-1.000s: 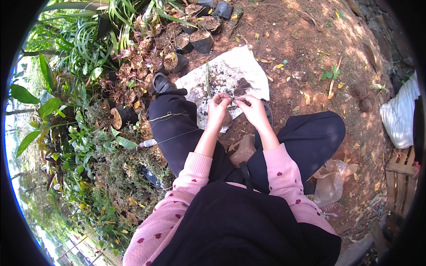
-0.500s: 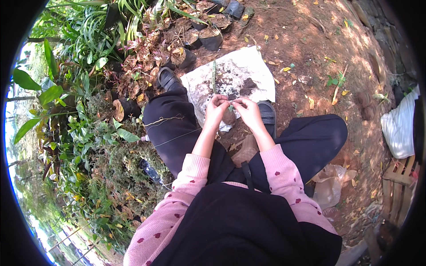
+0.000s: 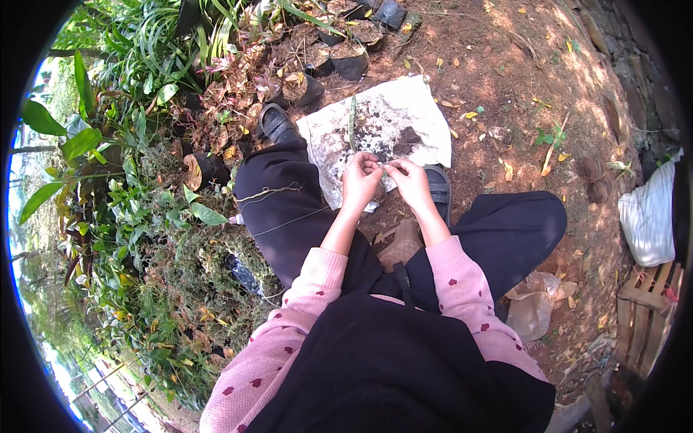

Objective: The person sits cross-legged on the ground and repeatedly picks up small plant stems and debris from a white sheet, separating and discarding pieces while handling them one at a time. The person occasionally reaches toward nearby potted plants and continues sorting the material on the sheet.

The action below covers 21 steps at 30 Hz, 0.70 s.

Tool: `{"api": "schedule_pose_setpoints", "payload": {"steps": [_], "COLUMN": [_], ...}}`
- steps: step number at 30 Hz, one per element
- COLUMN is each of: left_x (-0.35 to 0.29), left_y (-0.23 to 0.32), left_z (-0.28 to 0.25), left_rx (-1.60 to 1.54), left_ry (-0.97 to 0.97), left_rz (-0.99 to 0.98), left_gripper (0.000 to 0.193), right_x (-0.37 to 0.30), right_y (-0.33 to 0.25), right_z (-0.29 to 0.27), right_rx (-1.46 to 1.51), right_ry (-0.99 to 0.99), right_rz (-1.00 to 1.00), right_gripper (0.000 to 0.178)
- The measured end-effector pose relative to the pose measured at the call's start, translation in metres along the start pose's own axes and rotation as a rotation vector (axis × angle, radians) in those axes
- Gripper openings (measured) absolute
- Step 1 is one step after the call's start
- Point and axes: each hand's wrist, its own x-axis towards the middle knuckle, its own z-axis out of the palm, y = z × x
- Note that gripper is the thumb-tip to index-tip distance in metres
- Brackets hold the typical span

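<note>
My left hand (image 3: 362, 179) and my right hand (image 3: 410, 185) meet fingertip to fingertip over the near part of a white sheet (image 3: 426, 105). Both are closed in a pinch. Whatever lies between the fingers is too small to make out. A long, narrow green leaf (image 3: 352, 123) rests on the sheet beyond my left hand. Crumbs and a clump of dark soil (image 3: 407, 137) are scattered near it. Partly hidden behind my left hand is a rounded brown lump. A yellowish strand (image 3: 267, 192) and a thin thread (image 3: 292, 219) lie across my left trouser leg.
Dense plants (image 3: 144, 216) crowd the left side. Black plant bags (image 3: 350, 63) of soil stand beyond the sheet. A crumpled clear plastic bag (image 3: 530, 314) lies by my right knee. Farther right are a white sack (image 3: 647, 216) and a wooden crate (image 3: 644, 317).
Both hands have shifted slightly to the right in the view, still pinched together. My left fingers are curled more tightly. The sheet and leaf appear a little farther right as the view moves.
</note>
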Motion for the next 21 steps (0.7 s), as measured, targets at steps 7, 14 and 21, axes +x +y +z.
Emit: {"api": "schedule_pose_setpoints", "payload": {"steps": [7, 14, 21], "left_x": [0.003, 0.003, -0.001], "left_y": [-0.007, 0.001, 0.016], "left_z": [0.000, -0.005, -0.004], "left_rx": [-0.071, -0.082, -0.213], "left_ry": [0.025, -0.029, -0.037], "left_rz": [-0.025, -0.203, -0.320], "left_gripper": [0.017, 0.017, 0.019], "right_x": [-0.004, -0.007, -0.011], "right_y": [-0.018, -0.033, -0.044], "right_z": [-0.003, -0.009, -0.011], "right_rx": [0.081, -0.177, -0.294], "right_ry": [-0.028, 0.009, 0.000], "right_rz": [0.077, -0.126, -0.221], "right_gripper": [0.014, 0.015, 0.016]}}
